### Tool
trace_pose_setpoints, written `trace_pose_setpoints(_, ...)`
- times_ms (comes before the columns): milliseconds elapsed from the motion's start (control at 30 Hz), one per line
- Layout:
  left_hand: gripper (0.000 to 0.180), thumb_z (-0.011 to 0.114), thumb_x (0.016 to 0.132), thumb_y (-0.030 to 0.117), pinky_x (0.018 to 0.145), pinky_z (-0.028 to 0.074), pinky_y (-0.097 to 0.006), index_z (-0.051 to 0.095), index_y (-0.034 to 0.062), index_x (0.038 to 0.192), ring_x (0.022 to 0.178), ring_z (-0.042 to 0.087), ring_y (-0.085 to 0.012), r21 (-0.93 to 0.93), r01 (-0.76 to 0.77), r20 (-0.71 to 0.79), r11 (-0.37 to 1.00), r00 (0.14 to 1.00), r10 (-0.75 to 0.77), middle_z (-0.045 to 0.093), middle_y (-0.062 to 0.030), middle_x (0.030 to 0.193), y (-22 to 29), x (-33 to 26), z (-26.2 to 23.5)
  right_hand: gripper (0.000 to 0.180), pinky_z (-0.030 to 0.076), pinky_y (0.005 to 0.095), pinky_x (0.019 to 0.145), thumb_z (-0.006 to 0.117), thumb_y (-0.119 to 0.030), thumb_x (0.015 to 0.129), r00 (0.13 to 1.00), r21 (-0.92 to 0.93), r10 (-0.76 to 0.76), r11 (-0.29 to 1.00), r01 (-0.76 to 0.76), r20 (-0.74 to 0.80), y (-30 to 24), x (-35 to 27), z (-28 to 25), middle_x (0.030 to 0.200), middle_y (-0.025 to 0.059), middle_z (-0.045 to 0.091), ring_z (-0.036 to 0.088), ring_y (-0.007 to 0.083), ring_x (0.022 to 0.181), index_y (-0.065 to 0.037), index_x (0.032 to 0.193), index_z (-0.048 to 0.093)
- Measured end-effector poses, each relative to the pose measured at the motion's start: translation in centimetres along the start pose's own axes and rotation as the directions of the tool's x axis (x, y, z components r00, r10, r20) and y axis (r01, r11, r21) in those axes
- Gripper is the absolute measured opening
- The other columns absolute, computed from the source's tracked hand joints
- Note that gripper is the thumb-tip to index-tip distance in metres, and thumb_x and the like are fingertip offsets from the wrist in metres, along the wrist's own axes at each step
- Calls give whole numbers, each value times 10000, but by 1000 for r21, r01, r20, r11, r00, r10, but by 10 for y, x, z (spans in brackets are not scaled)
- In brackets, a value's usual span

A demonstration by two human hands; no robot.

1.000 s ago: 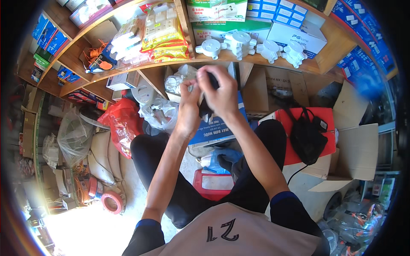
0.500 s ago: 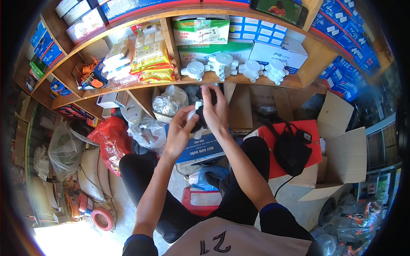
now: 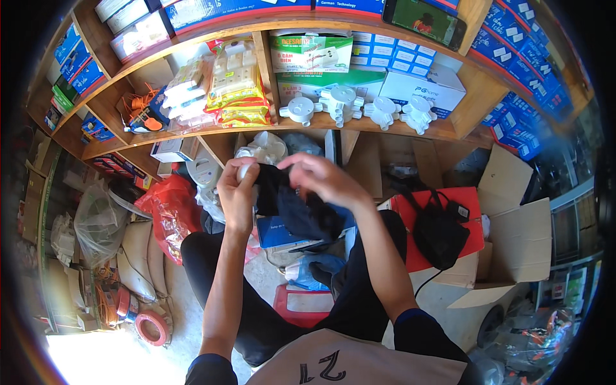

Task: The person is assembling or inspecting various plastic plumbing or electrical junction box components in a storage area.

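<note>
My left hand (image 3: pixel 237 192) is closed, with a small rounded white piece (image 3: pixel 243 172) showing between thumb and fingers. From that grip a dark black cloth (image 3: pixel 301 212) spreads to the right and hangs down over the blue box (image 3: pixel 273 232). Over the cloth's upper part is my right hand (image 3: pixel 324 179), its fingers bent and blurred by motion. Whether those fingers grip the cloth cannot be made out.
Several white round junction boxes (image 3: pixel 300 111) line the shelf edge (image 3: pixel 359 133) ahead. A phone (image 3: pixel 426 22) leans on the upper shelf. To the right, a black bag (image 3: pixel 439 231) lies on a red box (image 3: pixel 401 208) beside an open carton (image 3: pixel 523 237). A red plastic bag (image 3: pixel 168 212) sits left.
My hands have moved apart and slightly nearer me. The black cloth, earlier bunched small between them, now hangs spread out toward the right. My left hand still has the white piece.
</note>
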State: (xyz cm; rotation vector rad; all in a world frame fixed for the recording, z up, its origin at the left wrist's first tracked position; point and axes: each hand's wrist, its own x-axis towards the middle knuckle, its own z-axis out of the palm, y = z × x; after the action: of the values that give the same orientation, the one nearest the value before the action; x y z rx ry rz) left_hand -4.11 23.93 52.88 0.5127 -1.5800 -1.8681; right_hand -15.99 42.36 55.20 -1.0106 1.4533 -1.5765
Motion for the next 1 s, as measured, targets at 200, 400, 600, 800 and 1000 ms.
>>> trace_pose_setpoints(200,57,695,939,15,787,486,-229,703,22,994,873,617,-78,94,-1,249,996,968,-23,695,-15,959,2,-10,1,601,498,381,958,820,-427,878,998,-512,-14,859,-17,-56,27,4,8,1186,160,639,656,280,1082,14,1216,589)
trace_pose_setpoints(400,62,703,933,6,835,493,-244,698,24,991,907,631,-91,-48,31,269,998,963,-16,705,-21,974,10,-12,-6,589,505,354,949,824,-400,880,997,-370,-75,927,61,-24,33,9,13,1147,131,697,667,225,1088,12,1247,615)
trace_pose_setpoints(600,52,709,944,15,797,487,-226,698,33,991,880,608,-61,18,-67,266,998,962,60,685,5,938,13,-12,1,439,533,329,871,818,-291,902,990,-276,50,957,-85,-129,20,-4,2,995,114,738,674,147,958,41,1157,687)
trace_pose_setpoints(800,58,727,939,40,731,488,-250,718,20,992,815,614,-80,271,-255,188,928,960,209,693,-20,906,14,-7,-8,279,522,313,797,740,-198,963,950,-413,-258,895,166,-177,28,8,-5,969,88,680,648,186,884,33,1117,724)
trace_pose_setpoints(1000,139,772,887,-7,639,479,-266,762,33,1020,779,633,-142,503,-584,198,637,795,573,615,-68,848,20,-10,0,328,468,289,683,695,-290,1008,877,-439,-251,897,52,-409,26,11,-2,785,85,649,598,128,748,35,1047,720)
